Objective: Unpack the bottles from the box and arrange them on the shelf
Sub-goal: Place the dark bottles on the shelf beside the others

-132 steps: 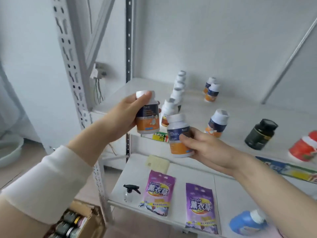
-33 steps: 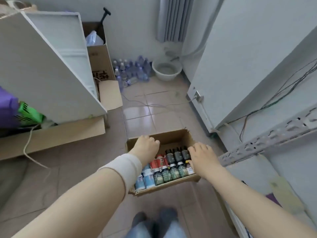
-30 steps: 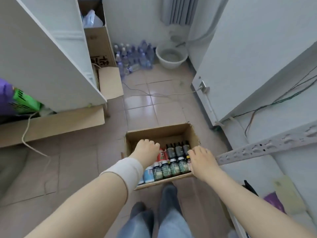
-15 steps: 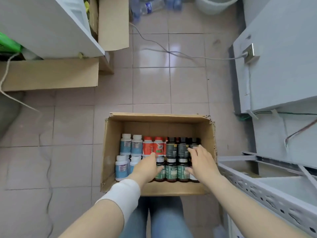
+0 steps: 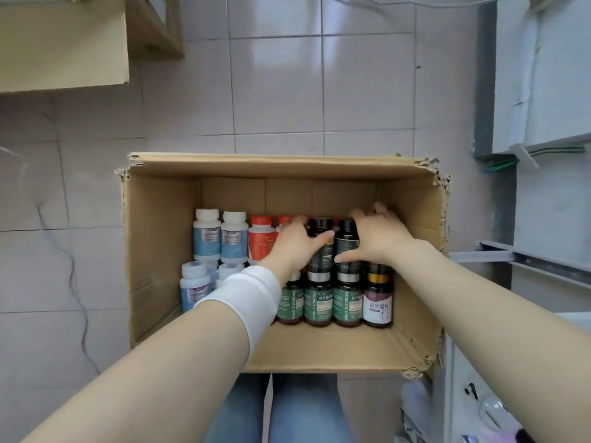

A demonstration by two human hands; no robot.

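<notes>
Tiled floor [image 5: 275, 91] under cardboard box [image 5: 153, 251]. Left dark bottle [image 5: 320, 226] gripped by left hand [image 5: 295, 247], right dark bottle [image 5: 347, 239] by right hand [image 5: 382, 239]. Both upright, side by side between hands. Straight-up lift judged needed.

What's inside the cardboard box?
Upright bottles: blue-labelled white bottles left, red bottles, green-labelled bottles in front. Left hand and right hand each grip a dark bottle; they hide whatever stands beneath.
</notes>
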